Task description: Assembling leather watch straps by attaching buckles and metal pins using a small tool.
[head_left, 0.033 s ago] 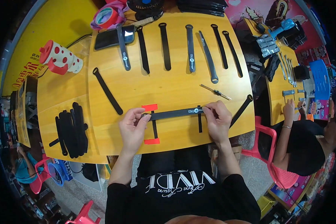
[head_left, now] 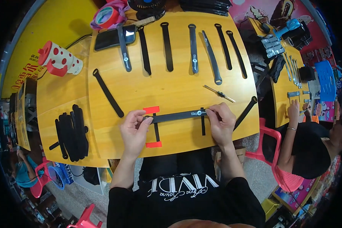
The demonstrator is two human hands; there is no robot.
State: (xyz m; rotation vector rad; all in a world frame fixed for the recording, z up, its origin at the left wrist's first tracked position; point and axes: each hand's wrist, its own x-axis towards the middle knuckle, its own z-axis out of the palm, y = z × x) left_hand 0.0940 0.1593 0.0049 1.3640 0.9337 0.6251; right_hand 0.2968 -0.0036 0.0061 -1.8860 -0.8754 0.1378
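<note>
A dark grey strap with white print near one end stretches between my hands, just above the table's front part. My left hand pinches its left end, and my right hand grips the printed right end. Beneath it, two black strips cross the yellow tabletop. Red tape marks the top of the left strip, and another red piece its bottom. A black strap lies right of my right hand. A second black strap lies beyond my left hand.
Several black and grey straps lie spread across the far table. A thin rod-like tool rests nearer. At left are a bundle of black straps and a red-dotted tumbler. A phone lies far left; another person sits right.
</note>
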